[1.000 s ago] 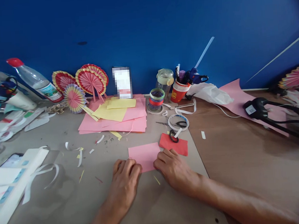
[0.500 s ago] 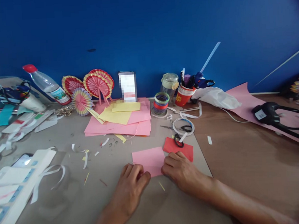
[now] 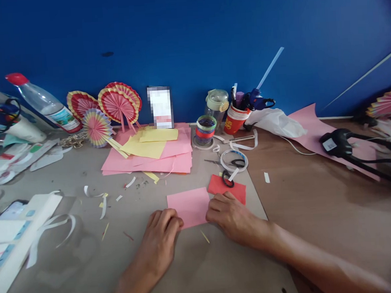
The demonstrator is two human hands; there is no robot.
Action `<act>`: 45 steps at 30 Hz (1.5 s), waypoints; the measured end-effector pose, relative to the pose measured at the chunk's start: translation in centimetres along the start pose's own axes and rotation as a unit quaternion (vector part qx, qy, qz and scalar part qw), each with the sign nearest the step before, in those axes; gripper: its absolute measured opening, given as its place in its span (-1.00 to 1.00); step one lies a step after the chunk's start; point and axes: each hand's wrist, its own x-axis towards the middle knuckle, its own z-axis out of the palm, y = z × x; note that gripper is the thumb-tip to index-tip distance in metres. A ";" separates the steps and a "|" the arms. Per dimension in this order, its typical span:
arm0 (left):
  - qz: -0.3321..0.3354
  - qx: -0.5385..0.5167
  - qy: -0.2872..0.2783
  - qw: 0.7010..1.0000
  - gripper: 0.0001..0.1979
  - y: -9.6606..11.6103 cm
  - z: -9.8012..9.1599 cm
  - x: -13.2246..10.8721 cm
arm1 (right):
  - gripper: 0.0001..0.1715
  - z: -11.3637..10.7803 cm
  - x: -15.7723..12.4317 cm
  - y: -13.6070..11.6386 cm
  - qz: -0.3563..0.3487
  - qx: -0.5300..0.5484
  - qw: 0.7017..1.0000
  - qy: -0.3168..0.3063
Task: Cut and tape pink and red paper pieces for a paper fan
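A pink paper rectangle (image 3: 190, 205) lies on the grey mat in front of me. My left hand (image 3: 164, 230) has its fingers curled closed on the paper's left edge. On the opposite edge, my right hand (image 3: 228, 213) pinches the lower right part, its fingertips partly hidden behind the knuckles. Just beyond my right hand is a red paper piece (image 3: 240, 192), with the black-handled scissors (image 3: 228, 179) resting over its top edge. A roll of white tape (image 3: 246, 161) lies on the scissors.
Behind are stacked pink sheets (image 3: 117, 162) with yellow paper (image 3: 145, 145) on top, pleated paper fans (image 3: 118, 105), a propped phone (image 3: 160, 106) and a red paper cup (image 3: 235, 119) of tools. A white power strip (image 3: 29, 240) lies left; paper scraps are scattered about.
My left thumb, earlier stretched along the paper's lower edge, has drawn back to its left edge. The right hand keeps its hold. The whole view has shifted slightly.
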 end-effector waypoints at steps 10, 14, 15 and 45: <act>-0.005 0.003 0.017 1.000 -0.73 0.1 -0.2 0.1 | -0.74 0.3 0.0 0.9 -0.024 0.065 0.997 0.028; -0.002 0.012 0.039 0.999 -0.72 0.0 -0.1 0.1 | -0.70 0.3 0.0 1.3 -0.051 0.090 0.994 0.028; -0.003 0.019 0.057 0.998 -0.71 0.0 -0.2 0.1 | -0.70 0.3 0.0 1.3 -0.051 0.093 0.994 0.028; 0.037 0.049 0.073 0.995 -0.71 0.1 -1.5 0.1 | -0.66 -0.1 -0.1 1.3 -0.048 0.150 0.986 0.050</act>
